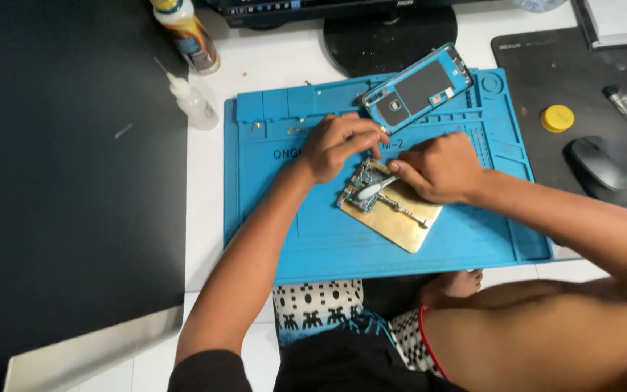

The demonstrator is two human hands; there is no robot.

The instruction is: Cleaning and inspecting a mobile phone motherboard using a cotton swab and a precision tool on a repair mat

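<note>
On a blue repair mat [328, 247], both hands curl over a small circuit board [366, 190] clamped on a brass holder plate [400, 221], the left hand [335, 145] steadying its top edge, the right hand [437, 167] pinching beside it.

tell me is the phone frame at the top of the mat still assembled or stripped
Stripped: the phone frame lies as a bare shell on the blue mat, its circuit board out on the metal plate.

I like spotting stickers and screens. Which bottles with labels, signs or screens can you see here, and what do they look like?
Labelled bottle: top left on the white desk, round, yellow cap, colourful wrap.
Small squeeze bottle: just below it, clear-white, thin nozzle, no label seen.
Monitor: top edge, dark frame, only its bottom strip shows.
Printed lettering: on the blue mat, beside the left hand.
</note>
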